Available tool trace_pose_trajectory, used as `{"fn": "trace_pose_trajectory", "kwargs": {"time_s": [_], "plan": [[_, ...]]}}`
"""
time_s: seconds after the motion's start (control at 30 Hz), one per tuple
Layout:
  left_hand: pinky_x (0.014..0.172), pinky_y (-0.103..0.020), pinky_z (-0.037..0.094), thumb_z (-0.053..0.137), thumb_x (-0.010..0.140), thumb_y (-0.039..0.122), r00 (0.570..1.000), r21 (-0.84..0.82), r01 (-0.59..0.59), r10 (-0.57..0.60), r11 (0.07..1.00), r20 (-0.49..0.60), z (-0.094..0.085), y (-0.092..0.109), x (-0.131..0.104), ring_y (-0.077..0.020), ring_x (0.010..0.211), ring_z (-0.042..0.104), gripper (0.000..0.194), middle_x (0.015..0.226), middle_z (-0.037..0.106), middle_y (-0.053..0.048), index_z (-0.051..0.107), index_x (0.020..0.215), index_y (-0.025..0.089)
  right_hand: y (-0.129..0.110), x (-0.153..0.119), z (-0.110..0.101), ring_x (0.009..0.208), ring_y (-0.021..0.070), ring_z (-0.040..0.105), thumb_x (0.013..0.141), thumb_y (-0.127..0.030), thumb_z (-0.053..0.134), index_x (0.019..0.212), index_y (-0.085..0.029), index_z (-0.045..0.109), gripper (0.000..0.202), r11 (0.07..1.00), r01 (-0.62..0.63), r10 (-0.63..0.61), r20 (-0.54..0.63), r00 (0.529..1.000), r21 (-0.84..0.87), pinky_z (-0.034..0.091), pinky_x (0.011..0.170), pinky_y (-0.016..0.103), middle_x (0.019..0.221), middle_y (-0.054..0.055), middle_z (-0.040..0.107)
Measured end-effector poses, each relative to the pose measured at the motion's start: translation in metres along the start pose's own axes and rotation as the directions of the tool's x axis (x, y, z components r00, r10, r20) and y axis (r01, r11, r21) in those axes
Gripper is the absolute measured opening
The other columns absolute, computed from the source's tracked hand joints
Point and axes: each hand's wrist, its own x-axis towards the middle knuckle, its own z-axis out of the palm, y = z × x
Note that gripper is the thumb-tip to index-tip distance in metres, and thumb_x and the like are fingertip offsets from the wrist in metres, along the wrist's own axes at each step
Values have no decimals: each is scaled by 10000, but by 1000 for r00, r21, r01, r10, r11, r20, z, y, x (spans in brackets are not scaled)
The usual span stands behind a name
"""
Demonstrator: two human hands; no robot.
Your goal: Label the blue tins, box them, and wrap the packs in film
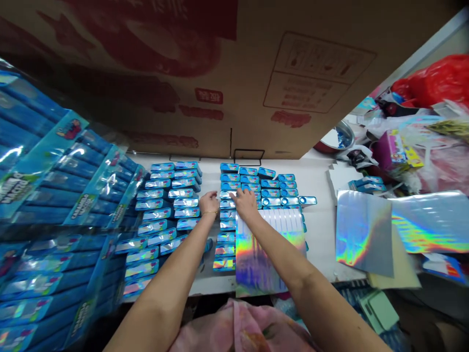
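Observation:
My left hand (pixel 208 202) is beside the left end of the middle column of small blue boxes (pixel 227 225). Its fingers are loosely bent towards that column, and nothing shows in them. Over the boxes just right of it is my right hand (pixel 246 203), thumb and fingers apart, the fingertips touching or very near the box faces. Whether a small sticker lies under them I cannot tell. A shiny rainbow sheet (pixel 271 249) lies over the lower boxes, below my right wrist and forearm. To the left stand two more columns of blue boxes (pixel 154 213).
A large cardboard carton (pixel 249 98) rises behind the white table (pixel 322 234). Stacked blue display packs (pixel 54 171) fill the left side. More rainbow sheets (pixel 364 232) lie at the right. Beyond are a metal bowl (pixel 339 137) and a red plastic bag (pixel 436 80).

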Motion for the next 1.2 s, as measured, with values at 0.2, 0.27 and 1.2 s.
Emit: {"fn": "trace_pose_trajectory", "kwargs": {"time_s": [0.2,0.27,1.2], "plan": [[901,-371,386,461,756,311,918,144,-394,379,908,119,0,31,-69,-230,1000,512,329,1024,574,-98,565,1033,167,103,-92,-41,901,184,511,816,-200,362,1003,-179,619,319,829,-352,516,-355,779,434,379,768,307,992,91,570],[924,-391,370,467,761,326,887,212,-452,412,867,208,0,29,-97,-246,1041,490,379,1054,554,-111,519,1101,167,133,-135,-48,760,177,538,791,-325,427,966,-162,624,309,666,-491,710,-277,648,561,406,693,305,881,76,595],[716,-291,484,677,565,262,944,-367,73,55,927,326,-20,31,-187,-117,703,596,848,811,611,-7,289,1317,219,111,-213,-75,650,93,531,552,-293,658,1107,-187,580,571,60,-55,750,-9,662,997,441,692,261,747,-28,609]]}}
